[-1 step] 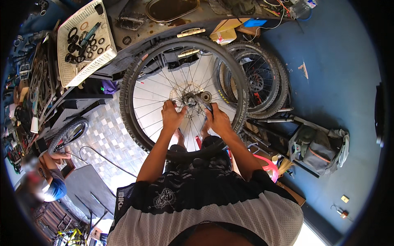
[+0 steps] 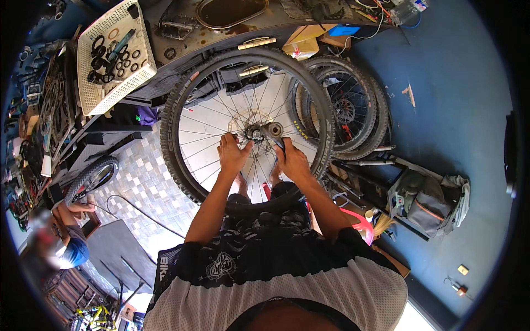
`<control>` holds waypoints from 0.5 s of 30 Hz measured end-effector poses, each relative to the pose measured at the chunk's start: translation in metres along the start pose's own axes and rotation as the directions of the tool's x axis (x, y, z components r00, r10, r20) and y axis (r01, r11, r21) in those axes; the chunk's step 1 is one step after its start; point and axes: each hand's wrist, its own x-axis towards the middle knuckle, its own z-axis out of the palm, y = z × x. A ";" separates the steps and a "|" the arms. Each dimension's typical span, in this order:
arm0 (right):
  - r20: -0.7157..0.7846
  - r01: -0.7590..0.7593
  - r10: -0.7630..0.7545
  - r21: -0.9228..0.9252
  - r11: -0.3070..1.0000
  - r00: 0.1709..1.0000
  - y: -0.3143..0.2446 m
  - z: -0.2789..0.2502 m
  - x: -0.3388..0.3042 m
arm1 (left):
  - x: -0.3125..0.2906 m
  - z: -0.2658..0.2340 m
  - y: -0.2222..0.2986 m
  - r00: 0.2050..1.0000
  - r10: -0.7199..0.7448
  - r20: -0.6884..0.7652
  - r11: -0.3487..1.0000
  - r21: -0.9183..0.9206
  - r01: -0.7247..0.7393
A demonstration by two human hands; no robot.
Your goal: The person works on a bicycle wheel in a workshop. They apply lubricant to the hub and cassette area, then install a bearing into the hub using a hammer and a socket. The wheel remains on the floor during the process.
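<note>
A large bicycle wheel (image 2: pixel 172 129) with a knobby black tyre is in front of me, its thin spokes converging on a metal hub (image 2: pixel 256 135). My left hand (image 2: pixel 233 156) is beside the hub on the left, fingers curled among the spokes and thumb toward the hub. On the other side my right hand (image 2: pixel 293 164) is closed on the dark handle of a wrench-like tool (image 2: pixel 279 142). A round metal piece (image 2: pixel 275 129) shows at the tool's far end, next to the hub. Its exact contact with the hub is hard to make out.
Behind the wheel runs a workbench (image 2: pixel 190 45) with a metal tray (image 2: pixel 205 24). A cream basket (image 2: pixel 142 77) holds black rings. More wheels (image 2: pixel 371 91) lean at the right, near a grey bag (image 2: pixel 430 201). Another person (image 2: pixel 72 251) sits at lower left.
</note>
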 end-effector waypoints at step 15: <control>0.040 0.111 -0.110 -0.026 0.993 0.993 0.018 -0.002 0.037 | 0.028 0.033 0.022 0.910 -0.389 0.139 0.881 -0.231 0.412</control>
